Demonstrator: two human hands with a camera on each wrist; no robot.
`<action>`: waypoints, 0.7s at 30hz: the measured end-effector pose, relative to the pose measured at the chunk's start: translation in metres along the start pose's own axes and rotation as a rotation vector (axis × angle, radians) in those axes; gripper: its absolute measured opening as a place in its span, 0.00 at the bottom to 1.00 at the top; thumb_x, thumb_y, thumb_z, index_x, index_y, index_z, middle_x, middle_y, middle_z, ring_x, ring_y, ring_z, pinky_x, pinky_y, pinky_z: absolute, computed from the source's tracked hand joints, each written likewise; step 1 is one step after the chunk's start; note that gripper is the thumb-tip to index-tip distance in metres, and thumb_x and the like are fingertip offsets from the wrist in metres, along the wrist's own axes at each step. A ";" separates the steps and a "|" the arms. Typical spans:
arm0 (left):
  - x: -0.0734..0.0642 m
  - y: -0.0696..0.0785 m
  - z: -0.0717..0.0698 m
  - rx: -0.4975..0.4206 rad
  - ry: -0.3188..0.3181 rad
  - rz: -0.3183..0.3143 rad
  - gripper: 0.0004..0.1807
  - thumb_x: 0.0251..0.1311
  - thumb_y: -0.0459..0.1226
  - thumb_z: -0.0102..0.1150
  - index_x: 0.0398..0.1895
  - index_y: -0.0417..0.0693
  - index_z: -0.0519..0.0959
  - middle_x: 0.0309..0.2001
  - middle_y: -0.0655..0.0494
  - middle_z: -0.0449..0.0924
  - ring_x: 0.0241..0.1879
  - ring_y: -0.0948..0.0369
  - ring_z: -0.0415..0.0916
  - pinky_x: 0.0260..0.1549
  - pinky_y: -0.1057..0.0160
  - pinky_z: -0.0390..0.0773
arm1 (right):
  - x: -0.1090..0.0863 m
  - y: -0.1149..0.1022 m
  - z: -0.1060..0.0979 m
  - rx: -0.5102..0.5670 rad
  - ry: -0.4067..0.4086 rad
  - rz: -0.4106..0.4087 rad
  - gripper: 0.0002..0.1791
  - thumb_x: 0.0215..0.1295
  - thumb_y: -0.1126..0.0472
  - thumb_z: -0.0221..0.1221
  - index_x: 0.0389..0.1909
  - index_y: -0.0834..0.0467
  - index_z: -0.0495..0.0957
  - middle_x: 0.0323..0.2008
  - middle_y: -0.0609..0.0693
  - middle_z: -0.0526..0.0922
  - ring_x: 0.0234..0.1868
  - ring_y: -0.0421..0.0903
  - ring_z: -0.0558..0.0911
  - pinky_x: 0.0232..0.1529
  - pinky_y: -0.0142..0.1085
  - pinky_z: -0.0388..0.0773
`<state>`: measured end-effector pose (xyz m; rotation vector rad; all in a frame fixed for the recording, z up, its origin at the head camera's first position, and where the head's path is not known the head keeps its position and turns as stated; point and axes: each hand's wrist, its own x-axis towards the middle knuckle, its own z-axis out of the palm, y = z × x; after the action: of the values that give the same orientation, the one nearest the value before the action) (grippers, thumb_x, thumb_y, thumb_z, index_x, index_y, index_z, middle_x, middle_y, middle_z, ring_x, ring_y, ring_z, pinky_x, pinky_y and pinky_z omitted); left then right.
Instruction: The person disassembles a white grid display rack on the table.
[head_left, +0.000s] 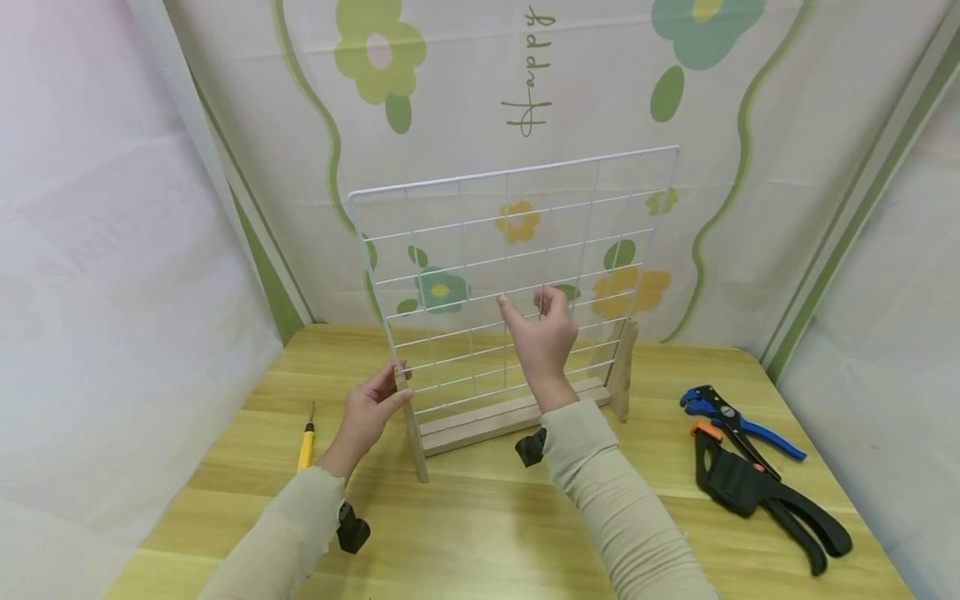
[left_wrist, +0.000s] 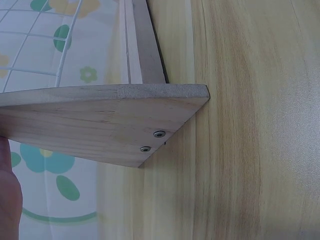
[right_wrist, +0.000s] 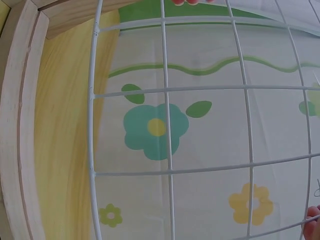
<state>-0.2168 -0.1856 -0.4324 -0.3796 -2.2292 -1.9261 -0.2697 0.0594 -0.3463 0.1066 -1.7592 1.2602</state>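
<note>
A white wire grid panel [head_left: 460, 223] stands leaning back in a wooden stand [head_left: 487, 425] with a side board at each end and a crossbar between them. My left hand [head_left: 367, 414] grips the upper end of the left side board [left_wrist: 85, 120], thumb in front, beside the grid's edge. Two metal screw heads [left_wrist: 159, 134] show low on that board's outer face. Over the middle of the grid, my right hand [head_left: 546, 337] has its fingers curled round a wire, the thumb raised to the left. Those fingertips [right_wrist: 312, 220] show at the wire in the right wrist view.
To the right on the wooden table [head_left: 480, 533] lie blue-handled wire strippers [head_left: 750, 429] and a black cutter [head_left: 750, 483] with an orange tip. A yellow-handled tool [head_left: 307, 446] lies left of the stand. A flower-patterned curtain [head_left: 450, 100] hangs behind.
</note>
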 end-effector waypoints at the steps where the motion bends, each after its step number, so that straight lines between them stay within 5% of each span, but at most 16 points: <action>1: 0.000 0.000 0.000 -0.002 0.000 0.000 0.31 0.57 0.34 0.61 0.64 0.36 0.65 0.58 0.33 0.69 0.50 0.71 0.74 0.46 0.74 0.76 | 0.001 -0.001 0.000 -0.005 0.000 -0.008 0.26 0.44 0.54 0.72 0.34 0.69 0.72 0.28 0.57 0.76 0.30 0.51 0.74 0.33 0.46 0.78; 13: 0.000 0.003 0.000 -0.022 0.008 -0.019 0.31 0.57 0.32 0.61 0.64 0.37 0.65 0.58 0.36 0.70 0.50 0.71 0.74 0.46 0.74 0.76 | 0.005 -0.008 0.001 -0.020 -0.006 -0.037 0.25 0.44 0.53 0.72 0.33 0.66 0.72 0.27 0.57 0.75 0.29 0.50 0.73 0.31 0.39 0.74; 21: 0.000 0.002 0.001 0.002 0.006 -0.015 0.31 0.56 0.34 0.62 0.63 0.36 0.65 0.58 0.35 0.70 0.56 0.52 0.72 0.46 0.74 0.76 | 0.008 -0.010 0.001 -0.018 0.009 -0.049 0.25 0.44 0.53 0.72 0.32 0.67 0.72 0.27 0.57 0.76 0.29 0.51 0.75 0.33 0.43 0.77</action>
<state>-0.2160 -0.1847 -0.4308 -0.3572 -2.2365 -1.9290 -0.2698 0.0577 -0.3337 0.1328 -1.7493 1.2073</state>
